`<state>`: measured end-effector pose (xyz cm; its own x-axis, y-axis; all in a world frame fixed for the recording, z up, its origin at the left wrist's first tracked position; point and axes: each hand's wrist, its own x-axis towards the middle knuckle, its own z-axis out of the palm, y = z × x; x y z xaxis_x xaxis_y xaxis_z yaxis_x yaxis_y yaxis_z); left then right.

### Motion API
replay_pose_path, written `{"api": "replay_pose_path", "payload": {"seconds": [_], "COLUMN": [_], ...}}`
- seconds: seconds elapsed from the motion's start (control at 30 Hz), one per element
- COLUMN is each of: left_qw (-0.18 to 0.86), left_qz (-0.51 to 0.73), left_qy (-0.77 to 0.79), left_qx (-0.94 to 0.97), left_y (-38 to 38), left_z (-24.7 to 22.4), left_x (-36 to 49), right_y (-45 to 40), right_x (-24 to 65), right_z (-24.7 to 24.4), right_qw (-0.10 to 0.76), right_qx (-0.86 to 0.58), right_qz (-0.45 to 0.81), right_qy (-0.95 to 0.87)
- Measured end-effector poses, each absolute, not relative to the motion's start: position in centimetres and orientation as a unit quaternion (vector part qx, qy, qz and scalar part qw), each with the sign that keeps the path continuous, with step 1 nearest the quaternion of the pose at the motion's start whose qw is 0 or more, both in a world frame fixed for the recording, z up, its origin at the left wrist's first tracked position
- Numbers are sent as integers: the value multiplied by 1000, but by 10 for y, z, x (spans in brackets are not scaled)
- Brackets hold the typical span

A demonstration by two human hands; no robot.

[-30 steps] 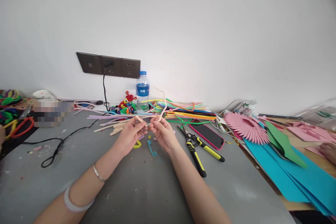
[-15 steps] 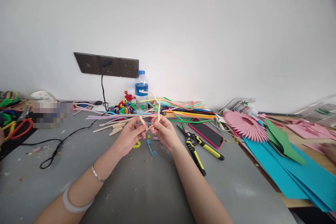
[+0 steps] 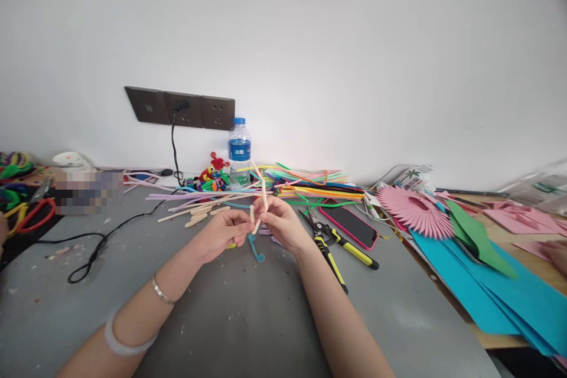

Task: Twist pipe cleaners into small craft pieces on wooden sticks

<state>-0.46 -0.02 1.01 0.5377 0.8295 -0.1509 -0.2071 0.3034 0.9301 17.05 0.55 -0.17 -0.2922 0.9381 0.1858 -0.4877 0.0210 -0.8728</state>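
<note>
A cream-coloured pipe cleaner (image 3: 264, 184), bent at several places, stands up between my two hands. My left hand (image 3: 227, 232) pinches its short lower end, with the thumb and forefinger pressed together. Closed on the same pipe cleaner a little further along, my right hand (image 3: 280, 221) touches or almost touches the left one. Just below the fingertips lies a curled blue pipe cleaner piece (image 3: 256, 248) on the grey table (image 3: 230, 319). A small yellow piece (image 3: 231, 245) shows partly from behind my left hand.
Yellow-handled pliers (image 3: 330, 254) and a pink-cased phone (image 3: 349, 224) lie to the right. Behind are a water bottle (image 3: 240, 153) and bundled pipe cleaners (image 3: 319, 189). Blue paper sheets (image 3: 491, 289) and another person's hand (image 3: 553, 254) are far right; a black cable (image 3: 104, 239) runs left.
My hands have come closer together. The pipe cleaner's upper end has swung to the right and up, and its short end now stands upright at my left fingertips.
</note>
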Motion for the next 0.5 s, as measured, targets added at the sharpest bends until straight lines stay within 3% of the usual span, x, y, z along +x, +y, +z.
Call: {"api": "replay_pose_path", "payload": {"seconds": [0.27,0.5], "left_qw": [755,751], "left_qz": [313,300], "left_qy": [294,305], "left_qx": [494,503], "left_y": [-1,-2], "left_z": [10,11], "left_x": [-8,-9], "right_y": [3,5], "right_x": [174,172], "right_z": [1,0], "right_qw": [497,518], "right_qx": [-226,-239], "right_qz": [689,680], "right_qy": [-477,-461]}}
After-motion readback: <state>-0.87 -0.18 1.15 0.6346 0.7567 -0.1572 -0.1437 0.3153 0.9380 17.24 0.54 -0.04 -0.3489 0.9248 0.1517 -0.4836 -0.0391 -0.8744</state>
